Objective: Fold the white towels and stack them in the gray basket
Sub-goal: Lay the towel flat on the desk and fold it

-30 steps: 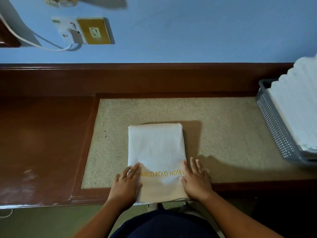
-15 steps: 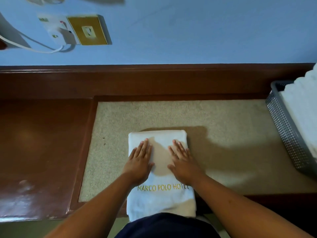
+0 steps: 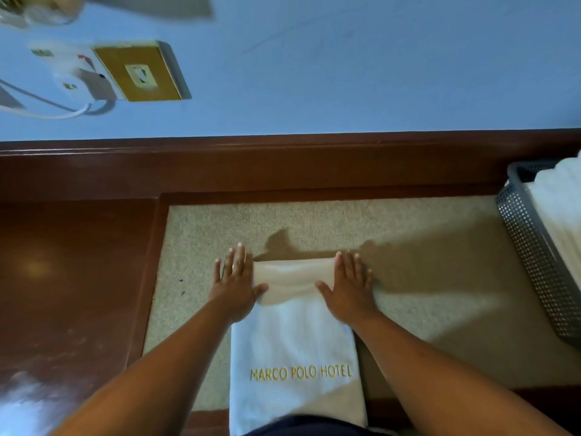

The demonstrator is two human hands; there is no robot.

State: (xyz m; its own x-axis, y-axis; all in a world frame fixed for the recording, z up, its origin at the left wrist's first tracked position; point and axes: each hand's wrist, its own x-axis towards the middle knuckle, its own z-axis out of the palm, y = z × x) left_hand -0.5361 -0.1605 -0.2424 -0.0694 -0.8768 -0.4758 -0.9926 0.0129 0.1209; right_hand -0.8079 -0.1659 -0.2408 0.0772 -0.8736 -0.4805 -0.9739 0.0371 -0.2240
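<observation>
Head view: a speckled beige mat (image 3: pixel 424 247) is set into a dark brown wooden desk (image 3: pixel 72 278), and everything here is placed against it. The folded white towel (image 3: pixel 292 338) lies lengthwise on the mat's left half. Its far end is well short of the mat's far edge, and its near end runs past the mat's front edge and over the desk's front. Gold lettering (image 3: pixel 300 372) reading MARCO POLO HOTEL runs across the towel close to the mat's front edge.

The left hand (image 3: pixel 234 284) lies flat at the towel's far left corner. Its fingers are straight and slightly spread, pointing toward the mat's far edge. Its thumb is stretched out onto the cloth, and it grips nothing. The right hand (image 3: pixel 349 284) mirrors it at the far right corner, flat and wide, with straight fingers and the thumb reaching in over the towel. Between the two thumbs the cloth shows shallow wrinkles.

At the mat's right end stands the gray basket (image 3: pixel 531 256), perforated, with its wall leaning in the wide-angle view. Stacked white towels (image 3: pixel 562 209) rise above its rim. Beyond the mat's far edge the desk's raised back meets a blue wall (image 3: pixel 345 73). Up and to the left of the mat the wall carries a brass switch plate (image 3: pixel 141 72), with a white plug (image 3: pixel 85 80) and its cable (image 3: pixel 47 111) beside it, all blurred.
</observation>
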